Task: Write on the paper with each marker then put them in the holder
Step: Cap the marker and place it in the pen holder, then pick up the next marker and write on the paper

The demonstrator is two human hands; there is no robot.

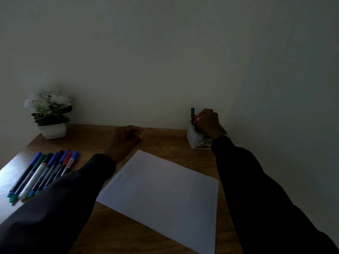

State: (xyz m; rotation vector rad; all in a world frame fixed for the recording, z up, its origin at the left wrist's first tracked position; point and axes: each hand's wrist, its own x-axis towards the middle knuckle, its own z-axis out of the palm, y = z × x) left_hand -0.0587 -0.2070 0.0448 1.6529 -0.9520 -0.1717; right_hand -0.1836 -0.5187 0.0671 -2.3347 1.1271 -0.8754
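Roughly eight markers [44, 173], one holder [195, 138].

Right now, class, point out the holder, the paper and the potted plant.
holder [192, 139]: head view, its white front wall.
paper [161, 195]: head view, middle of the sheet.
potted plant [53, 130]: head view, its white pot.

White paper [161, 195]; white holder [192, 138]; brown wooden table [165, 140]
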